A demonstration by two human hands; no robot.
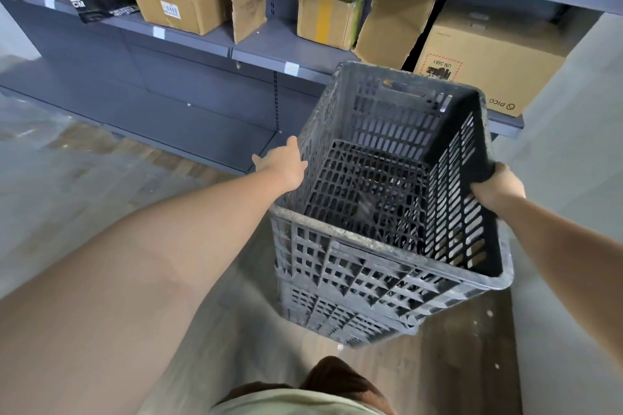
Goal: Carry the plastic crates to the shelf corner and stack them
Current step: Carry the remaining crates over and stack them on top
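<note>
So the person's got a dark slotted plastic crate (387,205) held up off the floor (84,178), tilted, open side facing the camera. Right hand (497,187) is clamped around the rim at 3 o'clock. Left hand (283,163) sits flat against the wall at 9 o'clock, fingers loosely spread. Gray shelf (269,44) with cardboard boxes (328,17) at 12 o'clock.

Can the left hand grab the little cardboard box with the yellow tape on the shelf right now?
Probably not yet. The left hand is pressed against the side of the black crate, helping hold it up, and the box sits farther back on the shelf. The path looks open, though.
</note>
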